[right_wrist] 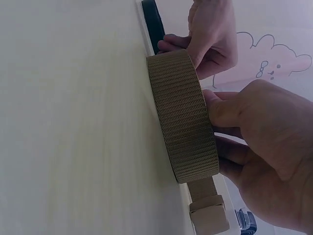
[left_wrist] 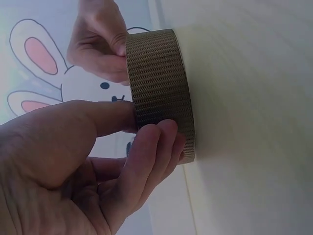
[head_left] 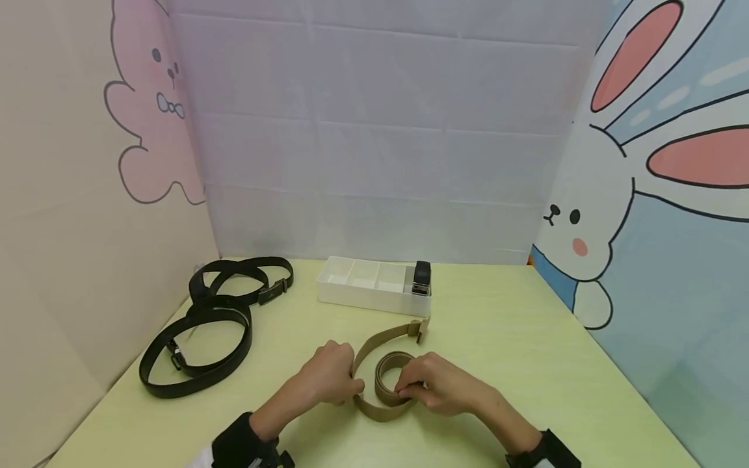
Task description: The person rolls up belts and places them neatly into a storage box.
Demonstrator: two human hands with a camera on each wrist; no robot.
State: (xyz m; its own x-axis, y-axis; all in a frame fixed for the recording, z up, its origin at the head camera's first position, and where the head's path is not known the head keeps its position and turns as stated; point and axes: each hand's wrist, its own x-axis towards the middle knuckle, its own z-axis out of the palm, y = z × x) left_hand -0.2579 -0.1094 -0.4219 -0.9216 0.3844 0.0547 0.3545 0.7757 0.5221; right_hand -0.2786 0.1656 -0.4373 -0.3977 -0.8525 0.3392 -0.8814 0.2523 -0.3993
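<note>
A tan webbing belt (head_left: 383,336) stands on its edge on the table, partly wound into a coil, with its outer length curving round the left side. Its tan buckle (head_left: 421,329) lies at the far end of that loose length. My left hand (head_left: 330,374) grips the outer strap, fingers on the outside in the left wrist view. From the right, my right hand (head_left: 445,387) pinches the near right side of the coil between thumb and fingers. The ribbed weave of the belt (right_wrist: 183,117) fills the middle of the right wrist view, hiding some fingertips.
Behind the belt sits a white divided tray (head_left: 374,298), with a rolled black belt (head_left: 422,273) in its rightmost compartment. Two loosely looped black belts, one farther back (head_left: 275,261) and one nearer (head_left: 199,385), lie at the left. Printed cloth walls enclose the table (head_left: 515,338).
</note>
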